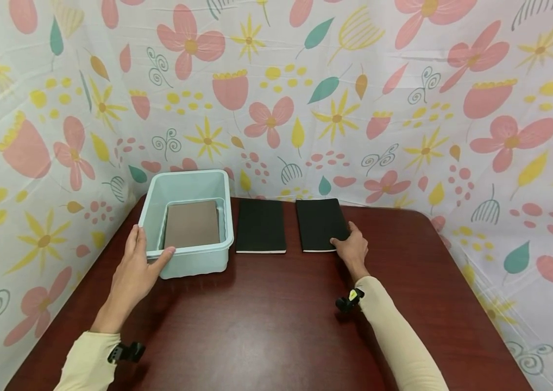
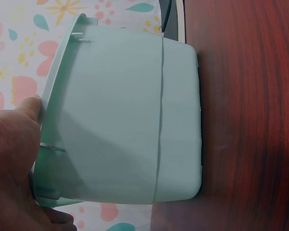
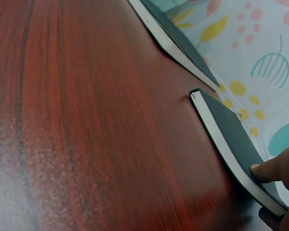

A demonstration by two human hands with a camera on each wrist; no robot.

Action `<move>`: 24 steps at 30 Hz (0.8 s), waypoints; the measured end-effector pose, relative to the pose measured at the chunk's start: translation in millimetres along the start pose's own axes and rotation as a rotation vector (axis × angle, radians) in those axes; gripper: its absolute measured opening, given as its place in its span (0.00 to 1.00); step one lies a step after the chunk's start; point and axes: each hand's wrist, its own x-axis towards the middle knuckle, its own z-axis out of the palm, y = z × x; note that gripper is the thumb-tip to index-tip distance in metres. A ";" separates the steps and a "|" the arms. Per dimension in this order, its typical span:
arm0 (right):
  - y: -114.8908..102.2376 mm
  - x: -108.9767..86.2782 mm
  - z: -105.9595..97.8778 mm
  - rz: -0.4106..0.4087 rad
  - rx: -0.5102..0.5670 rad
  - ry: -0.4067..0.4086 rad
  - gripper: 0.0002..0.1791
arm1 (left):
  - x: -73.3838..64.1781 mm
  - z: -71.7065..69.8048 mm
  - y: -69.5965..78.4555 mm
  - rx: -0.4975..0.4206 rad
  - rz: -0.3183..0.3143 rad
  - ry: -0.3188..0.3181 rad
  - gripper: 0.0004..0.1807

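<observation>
At the left of the table stands a pale green plastic bin (image 1: 195,263) with a brown-covered book (image 1: 192,224) lying inside. My left hand (image 1: 134,271) is at its near left corner, fingers extended along the outside and thumb touching the rim, as the left wrist view (image 2: 12,159) also shows. Two black notebooks lie to the right of the bin. The right one (image 1: 320,222) is gripped at its near right corner by my right hand (image 1: 353,247), with the thumb (image 3: 262,172) on the cover. Beside it, the left notebook (image 1: 261,225) lies flat, untouched.
A dark reddish wooden table (image 1: 257,326) carries everything. Flower-printed cloth (image 1: 276,108) hangs along its back and sides, close behind the bin and notebooks. Each wrist wears a small black camera, such as the right one (image 1: 349,301).
</observation>
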 end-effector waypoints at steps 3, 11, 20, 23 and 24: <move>0.9 0.5 -0.1 -0.009 -0.009 -0.013 0.39 | 0.1 0.0 -0.2 -0.003 0.000 -0.002 0.54; 2.4 1.1 -0.7 -0.048 -0.042 -0.028 0.36 | 0.4 -0.4 0.2 -0.012 -0.005 -0.009 0.54; 2.6 1.4 -2.6 -0.077 -0.013 0.004 0.35 | 0.3 -0.9 0.3 -0.001 0.001 0.001 0.54; 2.0 1.7 -3.8 -0.071 0.016 0.026 0.35 | 0.2 -1.3 1.1 0.003 0.003 0.003 0.54; 1.6 1.7 -4.3 -0.065 0.027 0.031 0.34 | 0.2 -1.5 1.4 0.003 0.004 0.003 0.54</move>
